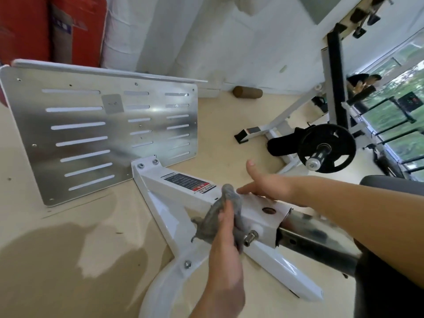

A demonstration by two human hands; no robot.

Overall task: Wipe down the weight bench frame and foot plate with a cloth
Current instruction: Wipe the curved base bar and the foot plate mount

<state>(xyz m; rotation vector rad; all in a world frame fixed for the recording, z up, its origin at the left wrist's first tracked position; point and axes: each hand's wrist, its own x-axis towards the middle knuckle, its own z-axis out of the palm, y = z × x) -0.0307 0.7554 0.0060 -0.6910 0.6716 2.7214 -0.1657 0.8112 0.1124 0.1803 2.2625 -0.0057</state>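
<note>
Beige gym floor (68, 249) runs under the white bench frame (179, 187); the slotted steel foot plate (91, 134) stands at ten o'clock of it. At centre the left grip (226, 237) clutches the grey cloth (213, 216) against the frame. The right grip (268, 187) lies flat-fingered at two o'clock, holding nothing. The cloth looks soft, light, possibly damp, and is best wadded in the palm; the frame is rigid and slick.
</note>
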